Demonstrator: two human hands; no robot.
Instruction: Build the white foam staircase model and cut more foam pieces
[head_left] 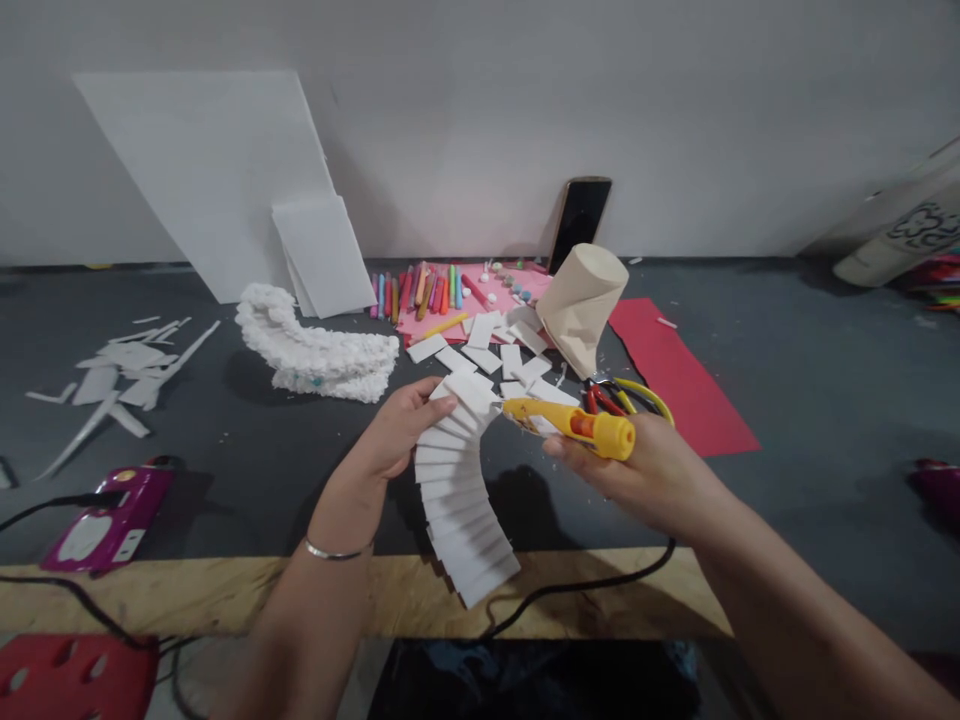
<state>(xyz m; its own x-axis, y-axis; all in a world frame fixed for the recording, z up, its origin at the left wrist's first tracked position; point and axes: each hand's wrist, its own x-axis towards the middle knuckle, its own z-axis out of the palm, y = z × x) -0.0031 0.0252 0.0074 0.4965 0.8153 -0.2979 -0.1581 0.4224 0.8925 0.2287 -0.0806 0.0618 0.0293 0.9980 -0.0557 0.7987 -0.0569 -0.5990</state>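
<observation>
My left hand (409, 425) pinches the upper end of a curved strip of overlapping white foam-board pieces (459, 490), thumb on top. The strip's lower end hangs over the table's front edge. In my right hand (637, 470) is a yellow hot glue gun (566, 422), its nozzle at the strip's upper right edge; whether it touches I cannot tell. Just beyond the strip lie several loose white rectangles (480, 358). A white, rough-textured curved piece (319, 350) rests to the left of them. Behind the glue gun stands a beige cone-shaped paper form (581, 300).
Crayons (427, 290) lie on pink paper at the back, near a leaning phone (581, 220). Red paper (679, 375) is at right, beside red-and-yellow-handled tools (607, 398). White boards (217, 180) lean on the wall. White scraps (131, 370) and a purple power strip (112, 520) are left.
</observation>
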